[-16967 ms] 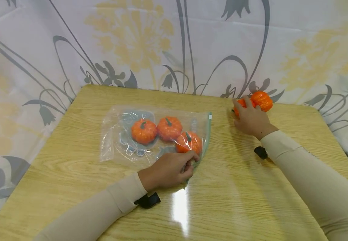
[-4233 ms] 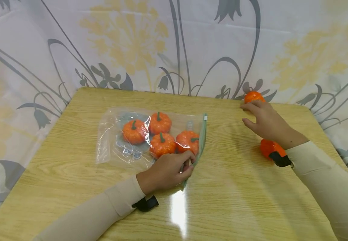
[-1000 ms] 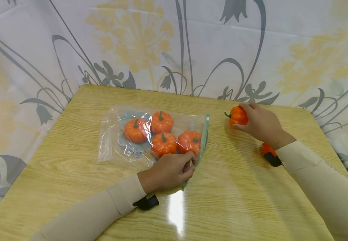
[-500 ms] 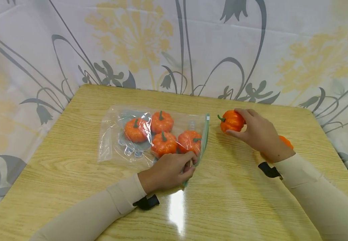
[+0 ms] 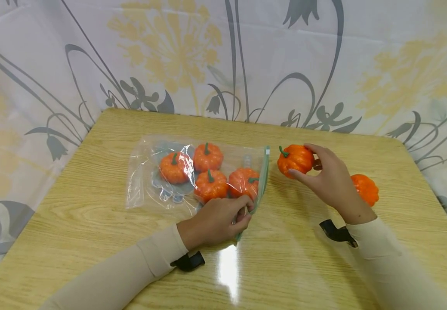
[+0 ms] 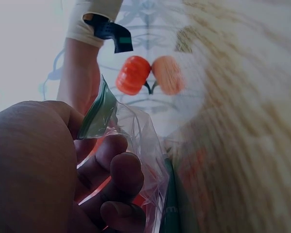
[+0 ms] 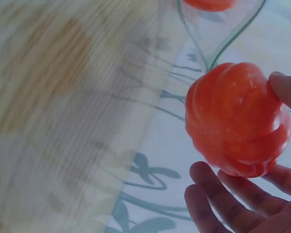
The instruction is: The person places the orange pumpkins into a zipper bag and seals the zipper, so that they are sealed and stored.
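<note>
My left hand pinches the green-edged mouth of a clear zip bag, near its front corner. Several small orange pumpkins lie inside the bag, one close to the mouth. In the left wrist view the bag's green zip strip sticks up between thumb and fingers. My right hand holds another orange pumpkin between thumb and fingers, just right of the bag's mouth, its green stem towards the bag. The right wrist view shows this pumpkin with the mouth of the bag parted behind it.
One more orange pumpkin lies on the wooden table, behind the right wrist. A floral cloth hangs along the table's back edge. Both wrists wear black straps.
My right hand has carried its pumpkin left and slightly towards me, up to the bag's mouth. The pumpkin on the table now shows past the right wrist. My left hand has stayed put.
</note>
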Tool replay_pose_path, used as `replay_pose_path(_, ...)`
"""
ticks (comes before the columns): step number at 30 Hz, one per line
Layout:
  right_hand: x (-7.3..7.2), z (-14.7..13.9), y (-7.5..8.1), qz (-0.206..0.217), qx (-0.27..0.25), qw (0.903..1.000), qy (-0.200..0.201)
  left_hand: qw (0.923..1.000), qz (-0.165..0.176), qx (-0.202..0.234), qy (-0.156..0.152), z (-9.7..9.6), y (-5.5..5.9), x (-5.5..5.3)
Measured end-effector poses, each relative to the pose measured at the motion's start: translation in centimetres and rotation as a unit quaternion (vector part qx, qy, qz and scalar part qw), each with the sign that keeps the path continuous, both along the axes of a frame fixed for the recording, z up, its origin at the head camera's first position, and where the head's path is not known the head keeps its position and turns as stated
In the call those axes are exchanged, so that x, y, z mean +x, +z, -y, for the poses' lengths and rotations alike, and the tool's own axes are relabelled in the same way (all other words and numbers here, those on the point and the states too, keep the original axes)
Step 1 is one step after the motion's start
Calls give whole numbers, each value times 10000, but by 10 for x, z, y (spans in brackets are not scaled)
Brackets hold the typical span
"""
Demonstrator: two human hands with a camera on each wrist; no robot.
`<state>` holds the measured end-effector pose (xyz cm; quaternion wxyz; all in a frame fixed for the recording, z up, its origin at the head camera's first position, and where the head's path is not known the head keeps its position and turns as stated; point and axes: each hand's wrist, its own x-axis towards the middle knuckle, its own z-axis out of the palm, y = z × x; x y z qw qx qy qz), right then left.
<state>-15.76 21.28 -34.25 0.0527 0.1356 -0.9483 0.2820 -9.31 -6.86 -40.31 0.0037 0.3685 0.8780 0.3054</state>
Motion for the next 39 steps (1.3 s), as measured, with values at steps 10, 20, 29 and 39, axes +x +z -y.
replay_pose_path(10,3,-6,-16,979,-1219,9876,-144,9999,-116,25,3,1,0,0)
replay_pose_path(20,5,-6,-29,2078,-2217,9523,295,9997,-236,78,31,0,-1,2)
replay_pose_path(29,3,-7,-35,2457,-2562,9337,473,9996,-236,126,44,-1,0,1)
replay_pose_path(39,5,-5,-39,2635,-2694,9231,764,9984,-470,327,-1,-1,1,2)
